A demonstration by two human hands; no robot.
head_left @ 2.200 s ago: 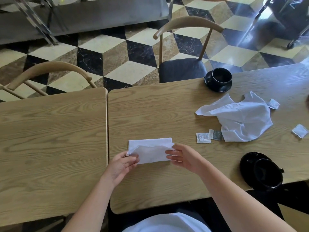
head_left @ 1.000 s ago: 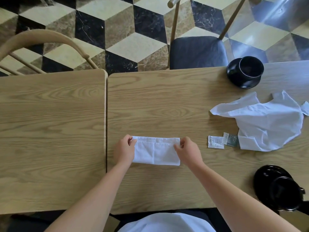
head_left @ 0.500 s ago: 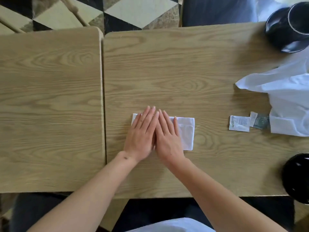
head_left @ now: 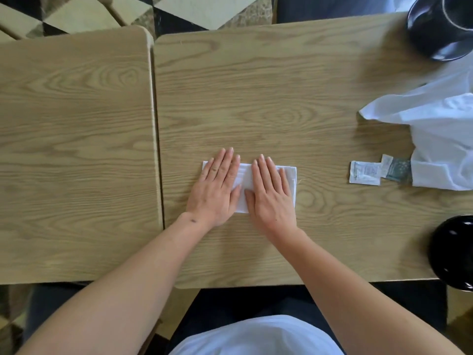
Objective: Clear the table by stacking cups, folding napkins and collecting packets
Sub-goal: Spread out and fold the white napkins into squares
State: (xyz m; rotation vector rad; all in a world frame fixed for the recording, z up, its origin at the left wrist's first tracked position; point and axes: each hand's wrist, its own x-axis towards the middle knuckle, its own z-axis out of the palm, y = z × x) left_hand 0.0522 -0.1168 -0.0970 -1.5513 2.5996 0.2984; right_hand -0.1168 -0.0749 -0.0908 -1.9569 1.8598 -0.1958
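Observation:
A folded white napkin (head_left: 244, 187) lies flat on the wooden table (head_left: 268, 98) in front of me. My left hand (head_left: 216, 187) presses its left half with straight fingers, and my right hand (head_left: 271, 190) presses its right half the same way. A crumpled white napkin (head_left: 435, 129) lies at the right edge. Beside it sit a white packet (head_left: 364, 172) and a dark green packet (head_left: 396, 170). A black cup on a saucer (head_left: 440, 26) stands at the far right, and another black cup (head_left: 453, 252) at the near right edge.
A second wooden table (head_left: 74, 149) butts against the left side with a narrow gap between them. Patterned floor tiles (head_left: 192, 11) and a chair part show beyond the far edge.
My hands, side by side on the napkin half a second ago, have slid apart over it. Earlier they held its ends, folded it and laid it flat.

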